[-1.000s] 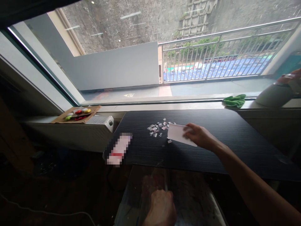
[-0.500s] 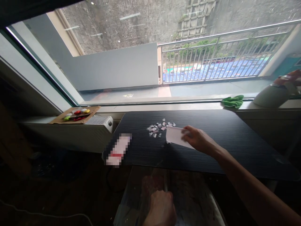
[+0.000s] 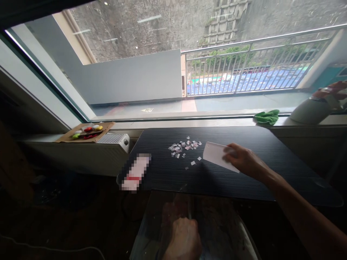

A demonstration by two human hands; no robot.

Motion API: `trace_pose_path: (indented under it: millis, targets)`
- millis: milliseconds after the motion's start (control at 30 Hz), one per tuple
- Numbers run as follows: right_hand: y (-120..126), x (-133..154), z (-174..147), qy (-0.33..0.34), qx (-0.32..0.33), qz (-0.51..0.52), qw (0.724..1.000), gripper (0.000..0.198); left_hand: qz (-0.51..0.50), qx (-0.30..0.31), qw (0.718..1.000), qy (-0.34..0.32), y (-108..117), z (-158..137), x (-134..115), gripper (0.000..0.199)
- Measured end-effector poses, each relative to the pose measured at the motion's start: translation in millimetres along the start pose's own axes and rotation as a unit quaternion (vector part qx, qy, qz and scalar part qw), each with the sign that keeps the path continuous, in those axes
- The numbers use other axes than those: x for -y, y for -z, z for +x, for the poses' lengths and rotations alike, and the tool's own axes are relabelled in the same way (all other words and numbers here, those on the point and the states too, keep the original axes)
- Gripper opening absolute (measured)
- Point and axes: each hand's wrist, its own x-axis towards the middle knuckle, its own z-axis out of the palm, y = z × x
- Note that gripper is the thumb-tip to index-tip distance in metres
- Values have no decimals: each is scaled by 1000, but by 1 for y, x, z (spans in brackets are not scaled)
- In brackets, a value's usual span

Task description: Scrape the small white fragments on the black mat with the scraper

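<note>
My right hand (image 3: 240, 157) is closed on a stiff pale card (image 3: 217, 154) with a small hole near one corner. It holds the card tilted just over the dark table (image 3: 168, 177). Left of the card lies a loose heap of small white and pinkish paper scraps (image 3: 187, 145). Several single scraps (image 3: 193, 163) are spread between the heap and the card. My left hand (image 3: 185, 234) is a fist below the table's near edge, over a dim, partly see-through container or sheet (image 3: 217, 224). What its fingers grip is hidden.
A blurred-out pink and white item (image 3: 137, 171) lies at the table's left end. On the sill are a green cloth (image 3: 267, 117) and a white spray bottle (image 3: 311, 110). A radiator (image 3: 114, 139) stands left, near cardboard (image 3: 63, 137) bearing coloured pieces. A window rises behind.
My right hand has moved the card to the right, away from the heap. A few scraps that the card had covered now show on the table. My left hand has barely moved.
</note>
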Motion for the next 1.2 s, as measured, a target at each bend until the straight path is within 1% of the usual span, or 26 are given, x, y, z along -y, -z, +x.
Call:
trace_pose_path:
  millis: [133,233,400,500,600,700,800,867,933,1000,1100,1200]
  targets:
    - [-9,10,0,56,5,36,998,23,10,14,1000,8,-1,2,-2,35]
    - [-18,23,3,93,25,26,995,19,1,8,1000,23,-3,2,1,36]
    - [-29,46,7,105,20,-25,994,22,2,0,1000,14,-4,1,3,34]
    - [-32,49,14,95,10,-41,995,25,2,1,1000,14,-4,2,3,35]
    - [-30,41,20,53,1,-39,998,26,-4,-5,1000,17,-7,3,4,36]
    - [-24,22,20,24,-13,-27,999,24,-12,-18,1000,10,-10,2,8,35]
    - [-17,2,13,-3,-37,-37,999,22,-18,-28,999,5,-11,1,10,35]
    - [-14,-9,3,-12,-39,-31,999,22,-17,-25,1000,4,-10,0,9,35]
    - [-11,-18,-8,-11,-28,-5,1000,22,-13,-15,1000,4,-8,-1,8,35]
    - [-8,-25,-19,-1,-3,30,1000,21,-8,-9,1000,3,-5,-2,7,35]
    - [-5,-30,-26,17,29,70,997,20,-4,-14,1000,0,-2,-3,5,36]
    - [-5,-29,-21,24,11,111,993,20,-3,-10,1000,3,-1,-4,3,36]
